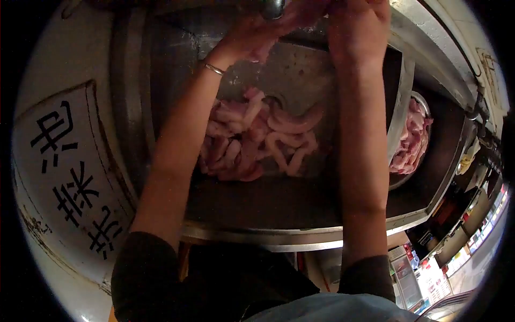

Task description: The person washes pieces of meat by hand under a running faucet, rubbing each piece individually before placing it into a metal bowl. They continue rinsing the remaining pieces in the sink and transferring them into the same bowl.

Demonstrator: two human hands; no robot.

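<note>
Both my hands are raised at the far side of a metal sink (300, 61), close to the tap (272, 8). A pinkish strip of raw meat (306, 13) stretches between them, dim and partly cut off by the top edge. My left hand (252, 35), with a bracelet on its wrist, is closed around one end. My right hand (358, 29) is curled at the other end, its fingertips mostly out of view. Below, between my forearms, several long pale pieces of raw meat (292, 121) lie in a pile on the sink bottom.
To the right, beyond a metal divider (399, 102), a round metal bowl (421, 99) holds more raw meat (410, 142) in a second basin. A white sign (75, 166) with black characters is at the left. The sink's front rim (263, 236) runs before my body.
</note>
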